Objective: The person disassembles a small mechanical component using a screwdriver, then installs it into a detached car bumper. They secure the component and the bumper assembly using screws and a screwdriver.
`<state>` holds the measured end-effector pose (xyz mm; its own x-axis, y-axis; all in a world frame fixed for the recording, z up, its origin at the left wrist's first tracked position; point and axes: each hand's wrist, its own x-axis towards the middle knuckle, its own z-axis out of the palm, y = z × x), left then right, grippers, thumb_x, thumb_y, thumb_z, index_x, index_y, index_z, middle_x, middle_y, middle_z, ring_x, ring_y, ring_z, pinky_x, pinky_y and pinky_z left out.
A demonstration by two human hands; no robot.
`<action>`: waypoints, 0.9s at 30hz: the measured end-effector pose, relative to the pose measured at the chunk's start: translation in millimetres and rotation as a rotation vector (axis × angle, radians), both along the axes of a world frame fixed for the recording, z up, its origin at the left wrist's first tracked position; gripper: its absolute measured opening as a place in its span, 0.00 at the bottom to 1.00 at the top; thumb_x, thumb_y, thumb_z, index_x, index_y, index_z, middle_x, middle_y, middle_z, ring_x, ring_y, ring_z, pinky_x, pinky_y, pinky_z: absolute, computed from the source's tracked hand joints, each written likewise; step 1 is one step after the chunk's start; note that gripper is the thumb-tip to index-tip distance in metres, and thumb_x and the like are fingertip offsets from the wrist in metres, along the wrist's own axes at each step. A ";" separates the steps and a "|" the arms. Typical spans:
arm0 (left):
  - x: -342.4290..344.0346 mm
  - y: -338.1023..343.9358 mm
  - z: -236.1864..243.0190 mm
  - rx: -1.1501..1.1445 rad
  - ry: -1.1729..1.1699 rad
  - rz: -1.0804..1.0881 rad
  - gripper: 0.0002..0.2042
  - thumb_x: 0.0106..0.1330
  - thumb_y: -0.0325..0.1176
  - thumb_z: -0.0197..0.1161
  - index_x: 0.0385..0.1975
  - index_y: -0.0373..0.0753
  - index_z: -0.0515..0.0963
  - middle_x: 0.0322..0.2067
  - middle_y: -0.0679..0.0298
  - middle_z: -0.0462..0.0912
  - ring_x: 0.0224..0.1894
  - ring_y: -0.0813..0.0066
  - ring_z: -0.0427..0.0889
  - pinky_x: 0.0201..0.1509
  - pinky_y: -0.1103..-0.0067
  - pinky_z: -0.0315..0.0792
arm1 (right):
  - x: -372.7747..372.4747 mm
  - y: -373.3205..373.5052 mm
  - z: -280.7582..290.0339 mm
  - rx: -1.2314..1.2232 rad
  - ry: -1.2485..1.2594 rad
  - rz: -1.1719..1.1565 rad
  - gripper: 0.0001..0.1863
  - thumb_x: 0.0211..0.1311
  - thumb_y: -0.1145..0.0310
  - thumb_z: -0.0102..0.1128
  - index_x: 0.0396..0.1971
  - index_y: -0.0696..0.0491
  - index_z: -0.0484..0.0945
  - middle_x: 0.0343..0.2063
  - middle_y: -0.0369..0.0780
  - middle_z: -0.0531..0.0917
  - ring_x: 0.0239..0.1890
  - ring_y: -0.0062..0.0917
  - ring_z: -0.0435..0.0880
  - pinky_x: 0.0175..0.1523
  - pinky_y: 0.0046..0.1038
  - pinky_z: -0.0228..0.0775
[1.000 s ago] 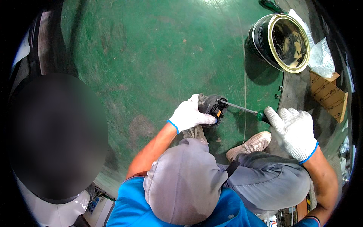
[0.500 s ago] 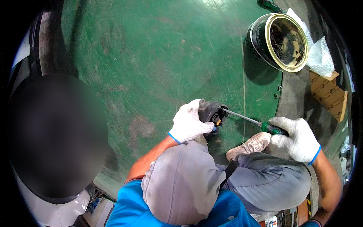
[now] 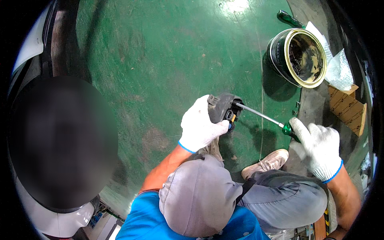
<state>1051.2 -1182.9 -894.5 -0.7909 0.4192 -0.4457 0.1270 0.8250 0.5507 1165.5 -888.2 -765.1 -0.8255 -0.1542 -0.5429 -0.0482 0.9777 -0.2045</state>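
1 blk. plastic housing (image 3: pixel 219 112), over grn. floor (image 3: pixel 160 76), clasped in gloved L hand (image 3: pixel 199 127); nearer blk. pail (image 3: pixel 279 56) in view than prev. frame. 1 grn.-hdl. screwdriver (image 3: pixel 260 114), tip at housing; gloved R hand (image 3: pixel 321 147), fingers curled on hdl., hiding more of it than bef.

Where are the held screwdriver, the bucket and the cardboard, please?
Held screwdriver (image 3: pixel 264 117), head view: middle of metal shaft.
Bucket (image 3: pixel 278 55), head view: dark outer wall.
Cardboard (image 3: pixel 347 108), head view: broad brown face.
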 end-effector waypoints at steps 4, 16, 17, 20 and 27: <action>5.1 -8.3 -7.9 -0.014 0.002 -0.073 0.42 0.45 0.47 0.77 0.61 0.32 0.72 0.49 0.50 0.83 0.50 0.51 0.85 0.56 0.67 0.79 | -3.9 6.5 -9.2 -0.593 -0.351 -0.647 0.27 0.61 0.59 0.67 0.55 0.62 0.80 0.36 0.54 0.87 0.40 0.47 0.89 0.46 0.40 0.79; -6.3 -4.5 4.5 0.027 0.151 -0.052 0.41 0.46 0.49 0.75 0.60 0.33 0.73 0.49 0.50 0.82 0.50 0.52 0.85 0.56 0.66 0.79 | 9.6 -9.8 -0.4 0.142 0.136 0.034 0.32 0.50 0.64 0.73 0.58 0.51 0.78 0.28 0.40 0.79 0.28 0.36 0.81 0.34 0.39 0.72; -7.0 -4.6 6.5 0.009 0.151 -0.055 0.40 0.46 0.49 0.74 0.60 0.33 0.73 0.49 0.50 0.82 0.50 0.52 0.84 0.57 0.66 0.78 | 8.8 -10.4 -0.4 0.108 0.085 -0.005 0.32 0.50 0.64 0.73 0.58 0.52 0.78 0.27 0.40 0.80 0.29 0.37 0.81 0.35 0.40 0.73; -6.3 -9.1 3.5 -0.005 0.011 -0.099 0.39 0.46 0.47 0.73 0.59 0.33 0.74 0.49 0.50 0.84 0.51 0.51 0.85 0.58 0.67 0.78 | 10.4 2.8 -8.4 -0.285 -0.095 -0.239 0.30 0.58 0.60 0.70 0.60 0.56 0.78 0.29 0.45 0.84 0.35 0.36 0.87 0.40 0.37 0.77; -3.3 -14.6 2.3 -0.043 0.044 -0.132 0.40 0.45 0.47 0.73 0.59 0.32 0.73 0.49 0.48 0.84 0.52 0.51 0.85 0.58 0.66 0.78 | -3.4 6.6 -13.4 -0.731 -0.506 -0.865 0.28 0.56 0.67 0.70 0.57 0.63 0.78 0.35 0.49 0.85 0.33 0.29 0.84 0.43 0.33 0.77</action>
